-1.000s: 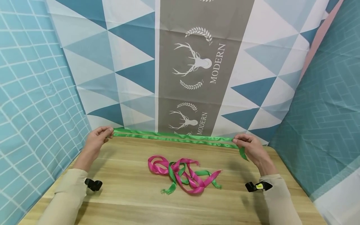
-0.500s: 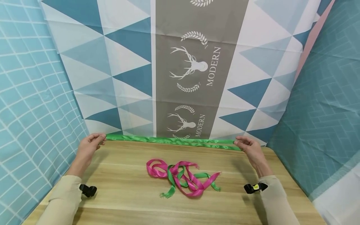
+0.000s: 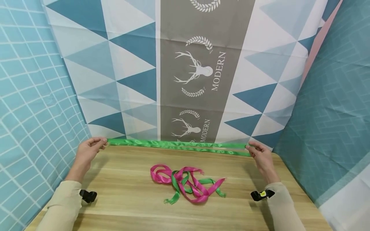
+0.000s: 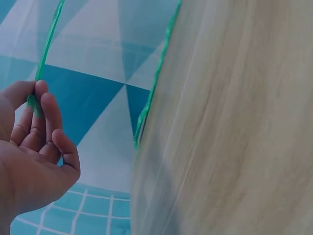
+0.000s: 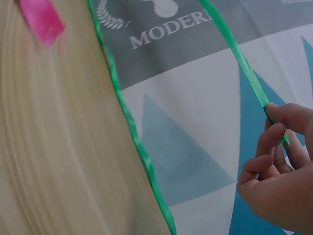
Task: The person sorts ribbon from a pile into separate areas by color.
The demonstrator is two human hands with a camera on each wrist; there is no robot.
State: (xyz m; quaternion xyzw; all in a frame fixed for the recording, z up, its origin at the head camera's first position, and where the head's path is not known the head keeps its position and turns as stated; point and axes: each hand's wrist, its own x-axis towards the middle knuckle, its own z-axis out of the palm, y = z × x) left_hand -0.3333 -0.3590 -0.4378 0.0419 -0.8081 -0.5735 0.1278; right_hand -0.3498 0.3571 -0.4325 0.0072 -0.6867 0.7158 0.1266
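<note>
On the left, the left hand (image 3: 88,150) pinches one end of a green ribbon (image 5: 236,50), which runs straight across, just above a second ribbon (image 5: 152,178) along the far edge of the table (image 3: 130,199). Nearer me, between the hands, lies a pink and green pile (image 3: 178,175). On the right, the right hand (image 3: 262,157) has thumb and finger clamped on the other end. I'd judge the held strip light, limp and rather slippery, best gripped just in from its fray-prone tips.
</note>
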